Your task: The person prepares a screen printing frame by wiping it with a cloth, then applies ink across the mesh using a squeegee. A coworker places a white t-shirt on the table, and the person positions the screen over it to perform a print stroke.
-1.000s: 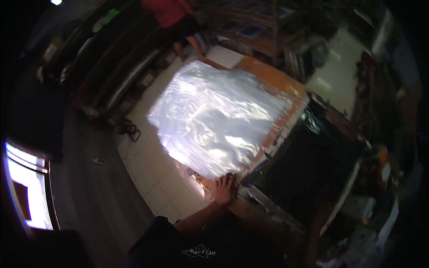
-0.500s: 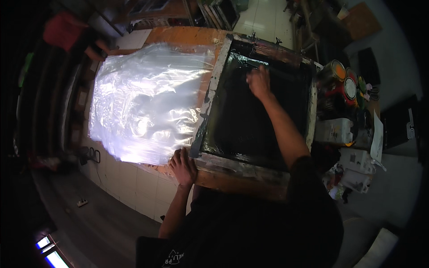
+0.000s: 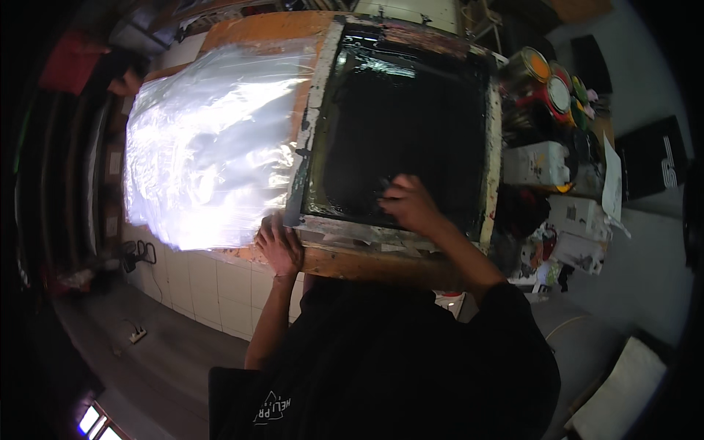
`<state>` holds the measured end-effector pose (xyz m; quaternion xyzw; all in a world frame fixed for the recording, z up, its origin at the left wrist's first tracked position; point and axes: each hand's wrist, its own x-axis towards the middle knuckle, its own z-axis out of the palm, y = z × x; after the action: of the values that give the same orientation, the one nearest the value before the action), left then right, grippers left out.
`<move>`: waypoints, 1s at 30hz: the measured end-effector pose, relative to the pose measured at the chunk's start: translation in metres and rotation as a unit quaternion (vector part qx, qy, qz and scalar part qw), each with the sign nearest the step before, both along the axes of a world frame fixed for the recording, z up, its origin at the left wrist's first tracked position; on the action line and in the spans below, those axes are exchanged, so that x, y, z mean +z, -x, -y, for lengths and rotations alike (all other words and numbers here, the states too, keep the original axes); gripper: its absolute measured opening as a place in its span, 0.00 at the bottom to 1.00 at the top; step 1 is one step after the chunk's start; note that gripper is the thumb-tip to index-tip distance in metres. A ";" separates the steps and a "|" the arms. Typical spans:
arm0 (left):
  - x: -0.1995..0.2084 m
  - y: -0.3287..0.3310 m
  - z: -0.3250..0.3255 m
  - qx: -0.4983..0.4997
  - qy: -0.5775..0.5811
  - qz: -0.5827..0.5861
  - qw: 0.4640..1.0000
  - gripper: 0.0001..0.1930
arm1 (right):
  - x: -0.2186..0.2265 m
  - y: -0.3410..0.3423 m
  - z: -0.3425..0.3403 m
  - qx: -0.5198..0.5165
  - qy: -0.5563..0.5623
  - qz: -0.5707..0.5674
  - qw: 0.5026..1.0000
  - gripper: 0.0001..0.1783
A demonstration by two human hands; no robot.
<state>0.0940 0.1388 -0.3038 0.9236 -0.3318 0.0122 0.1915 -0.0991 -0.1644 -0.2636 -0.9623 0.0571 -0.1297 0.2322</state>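
Note:
A screen printing frame with pale, ink-smeared edges lies on the wooden table. Dark, wet-looking ink covers its mesh, shining near the far end. Low over the mesh's near part is my right hand, its fingers curled together round something dark that blends into the black surface. To the left of the frame spreads a stack of glossy clear plastic sheets. My left hand rests with fingers stretched out at the near right corner of the plastic, beside the frame's near left corner.
Paint cans and white plastic jugs crowd the right side. Another person's hand is at the far left corner of the plastic. The wooden table edge runs between my body and the frame. A power strip lies lower left.
My right hand has come from the far part of the mesh toward me, to its near part. My left hand keeps its place; the whole view has shifted.

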 end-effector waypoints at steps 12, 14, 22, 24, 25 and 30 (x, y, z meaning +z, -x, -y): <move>0.000 0.002 0.002 -0.015 0.018 0.033 0.999 0.24 | 0.032 0.102 0.011 -0.132 0.066 -0.008 0.989 0.08; 0.000 0.003 0.001 -0.014 0.024 0.031 0.999 0.24 | 0.029 0.133 0.028 -0.141 0.065 -0.060 0.986 0.09; -0.004 0.000 0.002 -0.022 0.019 0.041 0.999 0.24 | 0.002 0.029 0.031 -0.096 0.062 -0.056 0.992 0.05; -0.002 -0.001 0.000 -0.019 0.008 0.038 0.999 0.24 | 0.017 0.008 0.085 -0.135 0.121 -0.084 0.980 0.04; 0.001 0.000 0.004 -0.021 0.002 0.032 0.999 0.24 | 0.011 0.013 0.119 -0.172 0.152 -0.070 0.971 0.06; -0.002 0.001 0.003 -0.021 0.007 0.022 1.000 0.24 | 0.008 0.069 0.148 -0.227 0.186 -0.079 0.953 0.05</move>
<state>0.0933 0.1358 -0.3060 0.9147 -0.3549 0.0304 0.1907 -0.1680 -0.3119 -0.2553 -0.9573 0.2670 -0.1110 0.0083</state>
